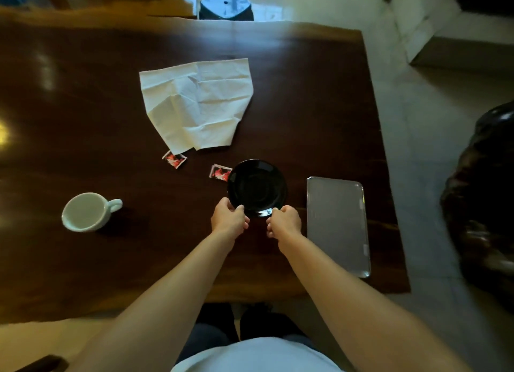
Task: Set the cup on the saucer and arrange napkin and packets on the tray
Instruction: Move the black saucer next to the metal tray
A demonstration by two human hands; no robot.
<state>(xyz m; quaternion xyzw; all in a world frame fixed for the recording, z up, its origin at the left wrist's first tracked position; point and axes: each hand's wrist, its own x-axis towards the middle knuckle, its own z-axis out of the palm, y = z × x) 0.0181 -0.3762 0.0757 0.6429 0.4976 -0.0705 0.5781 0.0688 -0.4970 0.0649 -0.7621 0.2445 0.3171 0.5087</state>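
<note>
A black saucer (257, 186) sits in the middle of the dark wooden table (83, 121). My left hand (228, 216) grips its near-left rim and my right hand (284, 222) grips its near-right rim. A white cup (84, 211) stands empty at the left, handle pointing right. A crumpled white napkin (197, 104) lies unfolded further back. One red packet (174, 159) lies just under the napkin's near corner; a second red packet (219, 173) touches the saucer's left edge. A rectangular silver tray (338, 224) lies to the right of the saucer.
The table's right edge runs just beyond the tray, with pale floor (431, 149) past it. A dark rounded object (484, 193) stands on the floor at the far right. A blue-topped stool (225, 3) sits behind the table's far edge.
</note>
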